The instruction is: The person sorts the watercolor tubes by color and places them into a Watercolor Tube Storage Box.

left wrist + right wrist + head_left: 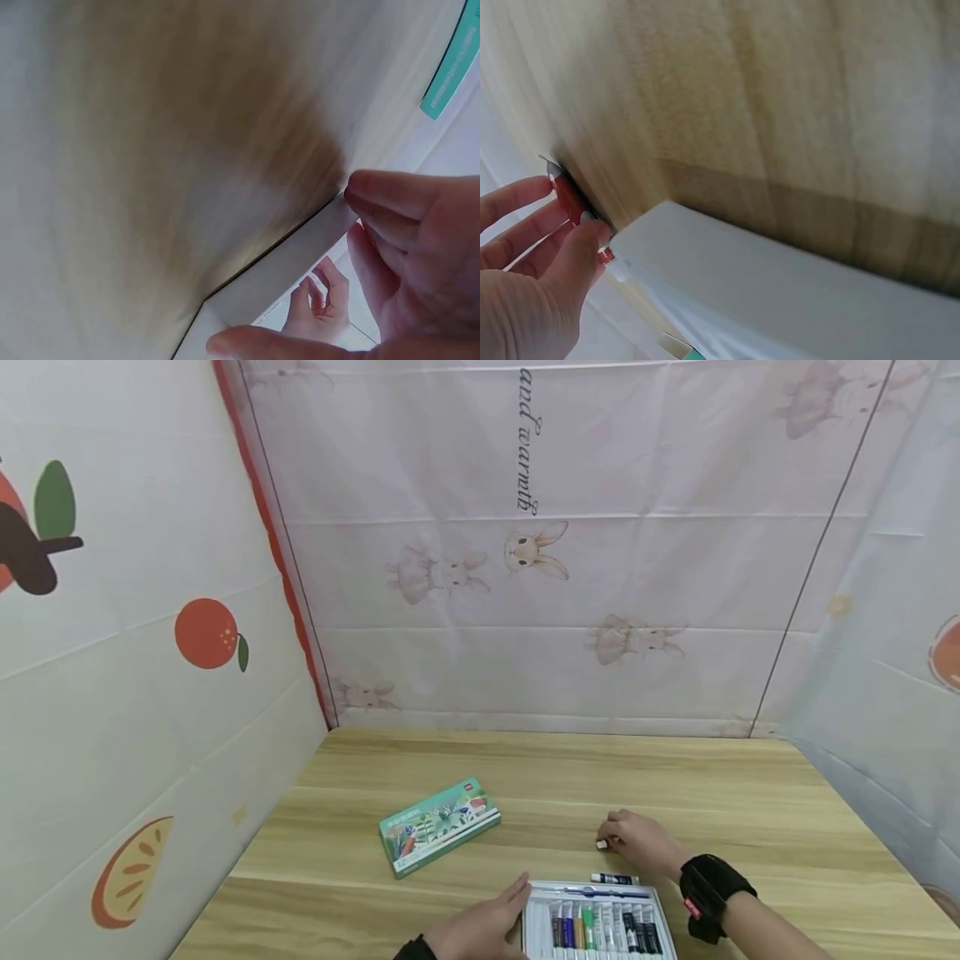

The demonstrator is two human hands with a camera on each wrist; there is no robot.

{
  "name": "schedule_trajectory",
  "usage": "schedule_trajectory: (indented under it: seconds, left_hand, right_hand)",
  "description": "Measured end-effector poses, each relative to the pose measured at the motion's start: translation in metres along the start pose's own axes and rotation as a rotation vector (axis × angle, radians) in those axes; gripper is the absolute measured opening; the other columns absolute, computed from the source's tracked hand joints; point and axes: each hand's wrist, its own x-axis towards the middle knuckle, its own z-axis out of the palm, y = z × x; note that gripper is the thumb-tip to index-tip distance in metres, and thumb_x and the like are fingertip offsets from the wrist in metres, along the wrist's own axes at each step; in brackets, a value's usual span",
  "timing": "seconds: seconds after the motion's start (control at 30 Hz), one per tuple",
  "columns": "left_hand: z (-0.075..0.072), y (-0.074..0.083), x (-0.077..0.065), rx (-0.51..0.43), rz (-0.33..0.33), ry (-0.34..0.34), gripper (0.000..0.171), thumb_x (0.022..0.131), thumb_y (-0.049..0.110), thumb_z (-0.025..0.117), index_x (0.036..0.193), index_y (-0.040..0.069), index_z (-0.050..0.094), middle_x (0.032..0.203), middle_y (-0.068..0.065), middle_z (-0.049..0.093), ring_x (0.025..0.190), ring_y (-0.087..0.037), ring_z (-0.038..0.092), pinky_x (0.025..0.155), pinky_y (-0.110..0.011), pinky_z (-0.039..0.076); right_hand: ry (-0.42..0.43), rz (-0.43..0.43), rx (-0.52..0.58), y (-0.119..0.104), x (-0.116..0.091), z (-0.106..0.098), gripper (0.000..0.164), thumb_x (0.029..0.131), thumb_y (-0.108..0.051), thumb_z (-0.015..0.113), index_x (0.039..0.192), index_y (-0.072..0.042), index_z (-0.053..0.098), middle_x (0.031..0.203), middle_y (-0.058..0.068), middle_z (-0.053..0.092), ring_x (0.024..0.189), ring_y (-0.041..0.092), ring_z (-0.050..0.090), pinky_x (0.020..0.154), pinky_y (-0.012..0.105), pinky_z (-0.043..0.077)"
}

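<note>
My right hand (641, 843) pinches a red paint tube (570, 199) between thumb and fingers, just above the table and beyond the tray's back edge. In the head view only the tube's white cap (602, 844) shows. A white tray (540, 935) of paint tubes lies at the front, cut off by the frame's lower edge. My left hand (487, 925) rests against its left side, fingertips at the back corner. Inside are several paint tubes (588, 927) in a row and a thin dark brush (600, 893). Another tube (615, 878) lies along the back edge.
A green printed paint box (442, 827) lies flat at an angle, left of and behind the tray. The wood-grain table (570, 768) is bordered by printed cloth walls at the left, back and right. Black bands are on both wrists.
</note>
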Motion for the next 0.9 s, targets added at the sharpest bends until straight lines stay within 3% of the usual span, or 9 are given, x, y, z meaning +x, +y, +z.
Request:
schedule_trajectory:
  seconds: [0.53,0.9]
  left_hand:
    - [0.003,0.000,0.001,-0.042,-0.037,-0.003,0.081,0.076,0.039,0.058,0.134,-0.001,0.017,0.139,-0.015,0.011,0.117,-0.012,0.031,0.087,-0.017,0.034]
    - [0.003,0.000,0.000,-0.049,-0.036,-0.015,0.080,0.077,0.037,0.058,0.134,0.000,0.015,0.139,-0.015,0.010,0.115,-0.012,0.034,0.084,-0.016,0.036]
  right_hand:
    - [-0.032,0.002,-0.018,-0.005,-0.002,-0.006,0.016,0.072,-0.002,0.064,0.081,-0.015,0.065,0.075,-0.008,0.053,0.069,0.005,0.050,0.058,0.022,0.044]
    - [0.004,-0.131,0.003,-0.030,-0.002,-0.020,0.018,0.069,-0.003,0.067,0.084,-0.012,0.066,0.077,-0.005,0.054,0.069,0.004,0.050,0.057,0.014,0.043]
